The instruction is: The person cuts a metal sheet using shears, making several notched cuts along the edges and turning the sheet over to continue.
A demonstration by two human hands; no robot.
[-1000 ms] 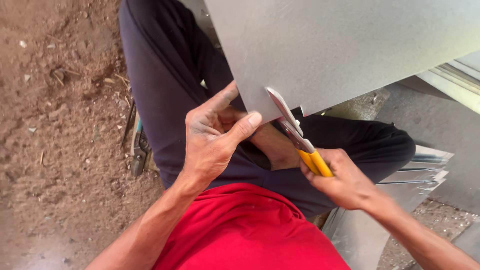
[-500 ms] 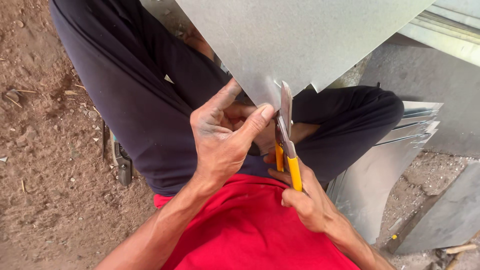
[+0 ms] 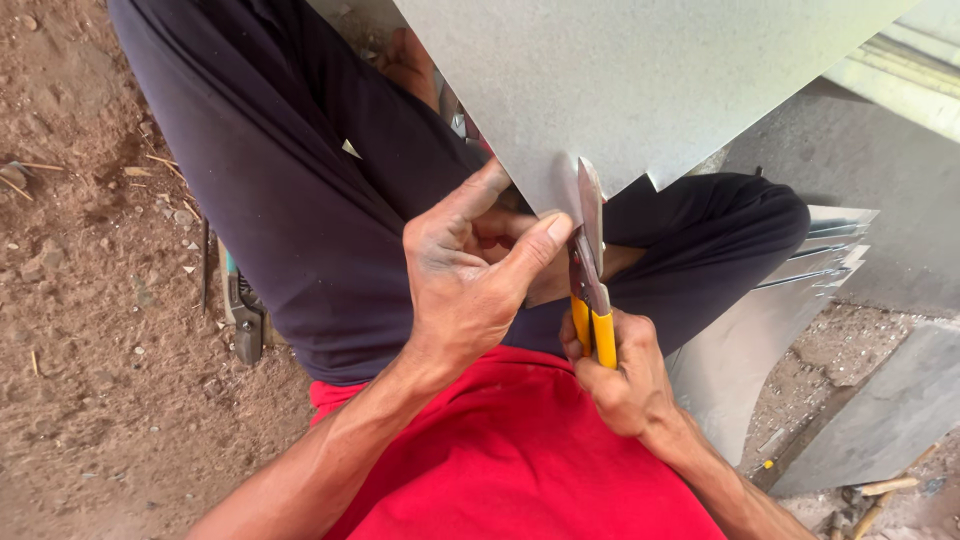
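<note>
A large grey metal sheet (image 3: 640, 80) rests over my lap and fills the upper middle of the head view. My left hand (image 3: 465, 275) pinches the sheet's lower edge between thumb and fingers. My right hand (image 3: 620, 375) grips the yellow handles of tin snips (image 3: 590, 270), whose blades bite into the sheet's edge right beside my left thumb. I sit cross-legged in dark trousers and a red shirt.
Brown dirt ground lies to the left, with a hand tool (image 3: 242, 310) on it beside my leg. A stack of cut metal sheets (image 3: 790, 290) sits to the right under my knee. More grey sheets (image 3: 880, 420) lean at the lower right.
The snips have swung from a slanted to a nearly upright position, with my right hand moving in below the sheet's edge. My left hand keeps its pinch on the sheet.
</note>
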